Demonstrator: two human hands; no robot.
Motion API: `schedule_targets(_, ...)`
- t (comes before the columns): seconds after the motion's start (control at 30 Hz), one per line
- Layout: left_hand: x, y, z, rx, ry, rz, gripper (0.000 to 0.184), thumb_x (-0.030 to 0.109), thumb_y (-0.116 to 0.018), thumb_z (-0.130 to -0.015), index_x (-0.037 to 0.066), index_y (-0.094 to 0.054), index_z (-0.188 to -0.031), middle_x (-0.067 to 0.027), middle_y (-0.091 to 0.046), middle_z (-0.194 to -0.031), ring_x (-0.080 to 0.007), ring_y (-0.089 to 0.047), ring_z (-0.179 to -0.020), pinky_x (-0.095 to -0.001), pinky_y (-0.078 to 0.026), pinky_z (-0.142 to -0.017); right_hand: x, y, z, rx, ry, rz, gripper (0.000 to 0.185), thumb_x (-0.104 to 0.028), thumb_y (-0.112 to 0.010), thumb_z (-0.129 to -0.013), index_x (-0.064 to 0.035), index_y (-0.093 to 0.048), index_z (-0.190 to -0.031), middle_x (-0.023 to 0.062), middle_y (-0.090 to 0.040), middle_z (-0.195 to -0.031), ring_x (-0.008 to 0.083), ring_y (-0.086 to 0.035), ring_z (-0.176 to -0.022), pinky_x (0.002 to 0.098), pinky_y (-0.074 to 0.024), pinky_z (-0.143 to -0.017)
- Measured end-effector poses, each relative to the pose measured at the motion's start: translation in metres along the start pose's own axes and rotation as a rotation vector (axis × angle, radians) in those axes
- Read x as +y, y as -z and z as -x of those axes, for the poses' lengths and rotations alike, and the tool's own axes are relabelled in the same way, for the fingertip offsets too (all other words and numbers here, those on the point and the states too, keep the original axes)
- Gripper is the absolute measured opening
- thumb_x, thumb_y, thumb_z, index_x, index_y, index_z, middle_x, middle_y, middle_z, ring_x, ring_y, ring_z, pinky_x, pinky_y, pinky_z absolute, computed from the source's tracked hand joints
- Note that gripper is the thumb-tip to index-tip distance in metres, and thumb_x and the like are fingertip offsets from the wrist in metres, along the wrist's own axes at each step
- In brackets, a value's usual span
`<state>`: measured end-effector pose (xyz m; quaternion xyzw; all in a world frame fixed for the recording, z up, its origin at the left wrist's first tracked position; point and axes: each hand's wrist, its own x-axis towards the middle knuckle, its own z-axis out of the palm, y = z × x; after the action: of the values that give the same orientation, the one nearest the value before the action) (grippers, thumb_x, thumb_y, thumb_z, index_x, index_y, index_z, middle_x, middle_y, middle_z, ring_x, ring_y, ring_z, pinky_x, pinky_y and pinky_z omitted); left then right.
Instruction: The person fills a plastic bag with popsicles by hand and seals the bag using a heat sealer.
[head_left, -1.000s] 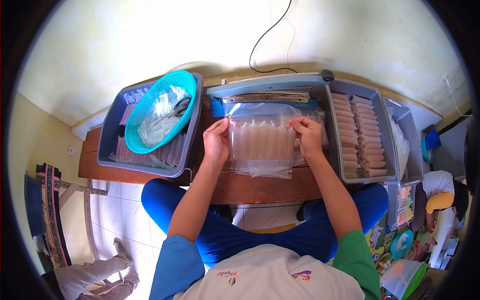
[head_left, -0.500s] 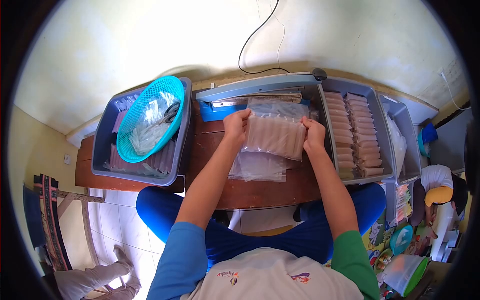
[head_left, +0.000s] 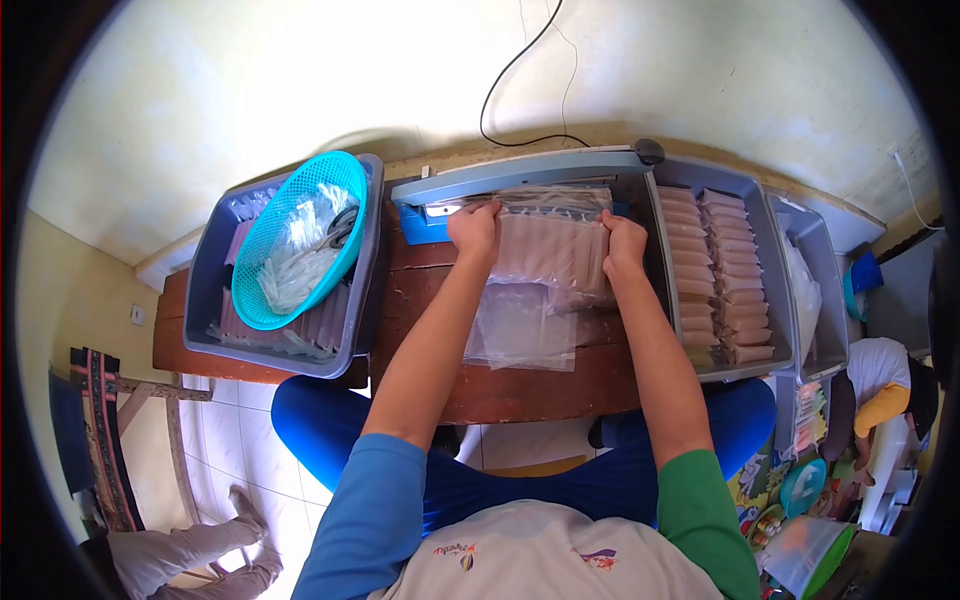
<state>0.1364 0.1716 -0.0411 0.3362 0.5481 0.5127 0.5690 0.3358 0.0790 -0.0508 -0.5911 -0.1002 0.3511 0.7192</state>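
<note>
A clear plastic bag (head_left: 548,255) with a row of pinkish-brown filled tubes inside is stretched between my hands. My left hand (head_left: 474,228) pinches its upper left corner, and my right hand (head_left: 624,242) grips the upper right. The bag's top edge lies at the front of a long bar sealer (head_left: 520,172) with a grey arm and a black knob; whether it sits in the jaw I cannot tell. Below the bag, flat clear plastic bags (head_left: 522,335) rest on the brown wooden table (head_left: 420,300).
On the left, a turquoise basket (head_left: 262,300) of plastic scraps and scissors sits atop a grey tub (head_left: 205,310) of packed tubes. Another grey tub (head_left: 785,345) at right holds two stacks of tubes (head_left: 735,265). Farther right, a person (head_left: 885,385) bends down.
Both hands have pushed the filled bag slightly away from me, bringing its top edge up to the sealer. More of the flat bags beneath now shows.
</note>
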Motion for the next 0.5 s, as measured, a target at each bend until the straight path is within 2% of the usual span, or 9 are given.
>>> schedule_targets(0.07,-0.005,0.001,-0.006,0.055,-0.074,-0.098,0.019,0.006,-0.076,-0.074,-0.007,-0.073,-0.088,-0.0101,-0.07,-0.077,-0.0158,-0.062,-0.064,-0.0301,-0.049,-0.06,0.0,-0.004,-0.003,-0.004,0.024,0.049,0.012,-0.006,-0.07,-0.085,0.0021,-0.067,-0.076,0.0083,-0.066,-0.078,0.0178,-0.06,-0.073,0.0294,-0.0449,-0.071)
schedule_targets(0.13,0.01,0.002,0.006,0.138,-0.185,-0.335,0.024,0.015,-0.078,-0.073,-0.003,-0.075,-0.089,-0.011,-0.072,-0.077,-0.0181,-0.065,-0.067,-0.0312,-0.051,-0.065,-0.002,-0.009,-0.005,-0.016,0.023,0.064,0.011,-0.006,-0.07,-0.085,0.0019,-0.067,-0.077,0.0076,-0.066,-0.078,0.0171,-0.059,-0.072,0.0292,-0.0446,-0.071)
schedule_targets(0.17,0.019,0.001,0.013,0.138,-0.186,-0.336,0.024,0.015,-0.078,-0.073,-0.003,-0.075,-0.089,-0.011,-0.072,-0.077,-0.0181,-0.065,-0.067,-0.0312,-0.051,-0.065,-0.003,-0.012,-0.005,-0.027,0.023,0.078,0.011,-0.006,-0.071,-0.085,0.0017,-0.068,-0.077,0.007,-0.066,-0.078,0.0165,-0.059,-0.072,0.029,-0.0443,-0.071)
schedule_targets(0.23,0.032,0.0,0.026,0.197,-0.197,-0.443,0.027,0.023,-0.078,-0.073,0.003,-0.076,-0.091,-0.0123,-0.074,-0.08,-0.021,-0.068,-0.07,-0.0329,-0.052,-0.07,-0.005,-0.017,-0.005,-0.031,0.053,0.095,0.011,-0.006,-0.071,-0.084,0.0019,-0.068,-0.078,0.0067,-0.066,-0.078,0.0158,-0.058,-0.072,0.0286,-0.0439,-0.071)
schedule_targets(0.33,0.034,-0.003,0.034,0.281,-0.304,-0.507,0.024,0.025,-0.075,-0.075,0.005,-0.076,-0.088,-0.014,-0.071,-0.072,-0.0253,-0.067,-0.065,-0.0358,-0.051,-0.068,-0.008,-0.023,-0.005,0.0,0.102,0.172,0.011,-0.008,-0.073,-0.083,0.0021,-0.069,-0.079,0.0063,-0.067,-0.078,0.0148,-0.058,-0.072,0.0277,-0.0435,-0.071)
schedule_targets(0.5,0.016,-0.005,0.019,0.338,-0.354,-0.478,0.025,0.028,-0.075,-0.075,0.006,-0.076,-0.088,-0.0149,-0.071,-0.073,-0.0283,-0.068,-0.066,-0.0372,-0.052,-0.068,-0.007,-0.025,-0.009,0.087,0.207,0.366,0.015,-0.011,-0.076,-0.079,0.0023,-0.071,-0.081,0.0064,-0.068,-0.076,0.0131,-0.059,-0.071,0.0273,-0.0447,-0.07)
